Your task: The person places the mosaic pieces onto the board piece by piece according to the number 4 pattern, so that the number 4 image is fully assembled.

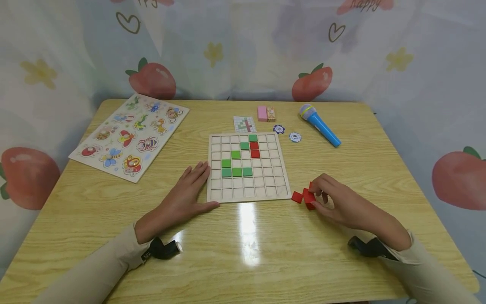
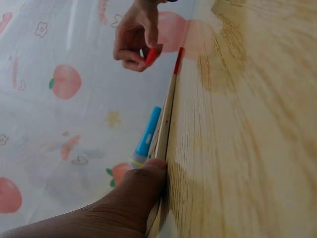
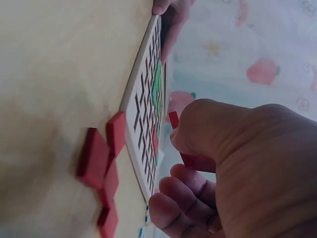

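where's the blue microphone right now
In the head view the blue microphone lies at the table's far right, beyond the grid board, beside two poker chips.

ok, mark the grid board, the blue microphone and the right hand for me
grid board (image 1: pixel 248 192) head view, bare lower rows of the frame
blue microphone (image 1: pixel 322 128) head view, middle of the blue handle
right hand (image 1: pixel 339 202) head view, back of the hand

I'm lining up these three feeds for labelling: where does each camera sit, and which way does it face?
Head: worn high, facing forward and down at the yellow wooden table; both forearms and hands show around the wooden grid board.
Left wrist: low on the tabletop, looking along the left hand and the board's edge toward the right hand.
Right wrist: behind the right hand, facing the red square blocks.
Shared: both wrist views see the board and the opposite hand.
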Demonstrator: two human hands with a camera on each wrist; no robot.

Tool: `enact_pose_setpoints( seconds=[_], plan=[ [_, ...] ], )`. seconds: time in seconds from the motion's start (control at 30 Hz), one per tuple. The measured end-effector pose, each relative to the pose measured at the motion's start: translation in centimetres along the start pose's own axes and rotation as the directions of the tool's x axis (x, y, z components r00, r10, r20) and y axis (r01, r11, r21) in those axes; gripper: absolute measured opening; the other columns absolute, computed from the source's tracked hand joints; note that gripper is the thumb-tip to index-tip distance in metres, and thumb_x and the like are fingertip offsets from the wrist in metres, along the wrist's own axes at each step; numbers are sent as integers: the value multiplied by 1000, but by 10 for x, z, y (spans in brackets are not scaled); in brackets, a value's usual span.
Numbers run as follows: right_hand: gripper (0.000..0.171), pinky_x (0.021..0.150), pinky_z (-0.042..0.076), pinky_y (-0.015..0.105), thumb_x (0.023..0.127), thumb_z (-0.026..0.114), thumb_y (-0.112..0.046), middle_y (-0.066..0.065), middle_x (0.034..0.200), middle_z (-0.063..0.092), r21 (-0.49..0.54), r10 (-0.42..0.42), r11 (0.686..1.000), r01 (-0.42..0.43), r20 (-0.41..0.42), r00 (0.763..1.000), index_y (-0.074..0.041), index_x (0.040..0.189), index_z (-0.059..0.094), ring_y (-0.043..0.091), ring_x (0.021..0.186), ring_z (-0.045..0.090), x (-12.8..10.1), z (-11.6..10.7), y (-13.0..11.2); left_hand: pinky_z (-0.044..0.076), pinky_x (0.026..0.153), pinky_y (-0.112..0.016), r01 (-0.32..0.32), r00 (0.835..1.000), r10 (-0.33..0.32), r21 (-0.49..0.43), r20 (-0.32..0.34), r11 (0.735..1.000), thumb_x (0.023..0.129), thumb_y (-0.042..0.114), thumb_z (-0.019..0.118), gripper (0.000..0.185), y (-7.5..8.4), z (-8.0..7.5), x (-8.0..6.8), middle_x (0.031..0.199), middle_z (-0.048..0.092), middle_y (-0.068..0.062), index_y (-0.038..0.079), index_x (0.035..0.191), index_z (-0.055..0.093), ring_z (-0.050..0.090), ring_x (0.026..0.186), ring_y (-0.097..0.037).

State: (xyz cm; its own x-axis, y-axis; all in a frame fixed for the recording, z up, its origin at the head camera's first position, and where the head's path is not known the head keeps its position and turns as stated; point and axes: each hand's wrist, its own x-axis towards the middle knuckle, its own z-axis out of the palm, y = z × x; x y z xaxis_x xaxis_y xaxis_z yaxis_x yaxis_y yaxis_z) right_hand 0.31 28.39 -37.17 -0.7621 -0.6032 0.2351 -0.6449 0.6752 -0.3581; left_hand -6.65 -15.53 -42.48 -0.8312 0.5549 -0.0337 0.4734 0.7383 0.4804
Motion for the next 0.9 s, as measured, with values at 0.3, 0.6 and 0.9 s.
enact_pose_setpoints(
  seconds=[0.3,0.6,0.9],
  plan=[
    [23,68,59,24,93,83,-10,-1,107,62,-28,97,995,-94,123,988,-13,105,63,10,86,59,58,-6,3,8,141,-52,-7,1000,7,-13,-7,1000,89,58,81,113,1,1,0,180,20,-12,3,169,24,14,169,-30],
    [17,71,59,26,98,78,-13,6,110,64,-22,87,996,-84,178,980,-10,108,66,15,83,58,107,-1,10,8,141,-52,-14,1000,14,-7,-10,1000,89,59,81,113,1,0,0,180,19,-12,3,169,24,13,170,-30],
    [17,76,56,29,102,74,-21,6,110,61,-4,160,986,-166,288,944,-12,112,63,20,94,58,144,18,17,9,140,-54,-28,999,28,2,-33,1000,90,57,81,112,-1,0,-2,179,22,-15,0,168,26,16,169,-33]
  ],
)
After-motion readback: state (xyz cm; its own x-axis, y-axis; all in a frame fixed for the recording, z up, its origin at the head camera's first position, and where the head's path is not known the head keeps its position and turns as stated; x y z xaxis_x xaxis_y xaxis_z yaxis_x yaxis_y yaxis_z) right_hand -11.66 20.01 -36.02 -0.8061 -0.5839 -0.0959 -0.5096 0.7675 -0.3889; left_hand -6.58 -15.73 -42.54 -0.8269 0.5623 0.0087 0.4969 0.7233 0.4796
